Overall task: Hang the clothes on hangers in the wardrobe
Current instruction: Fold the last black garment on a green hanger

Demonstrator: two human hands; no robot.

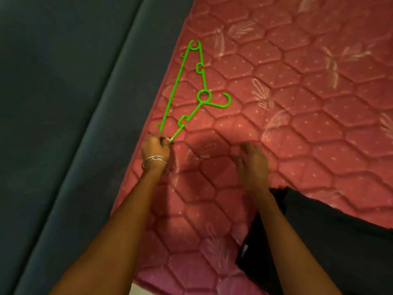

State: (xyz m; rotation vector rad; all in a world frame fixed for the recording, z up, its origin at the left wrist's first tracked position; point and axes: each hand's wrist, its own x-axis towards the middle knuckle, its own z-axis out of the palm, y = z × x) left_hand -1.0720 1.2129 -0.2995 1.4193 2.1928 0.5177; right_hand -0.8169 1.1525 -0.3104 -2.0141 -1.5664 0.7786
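1. Black garment [331, 241] lies on mattress [297, 103], nearest, under R forearm.
2. L hand [156, 149]: fingers curled tight, pinching near corner of green hanger [185, 86]. Bangles [154, 161] on wrist, arm stretched fwd.
3. R hand [252, 161]: blurred, fingers loosely spread, palm down, holding nothing; touching mattress or hovering, can't tell.
4. Hanger flat on mattress near its L edge, hook pointing R, far tip away from person.

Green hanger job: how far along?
Early. Done: nothing hung; no wardrobe in view. In hand: left hand has a grip on one end of the green hanger, which lies on the pink quilted mattress. Right hand is empty. Left: the dark garment still lies unhung on the mattress.
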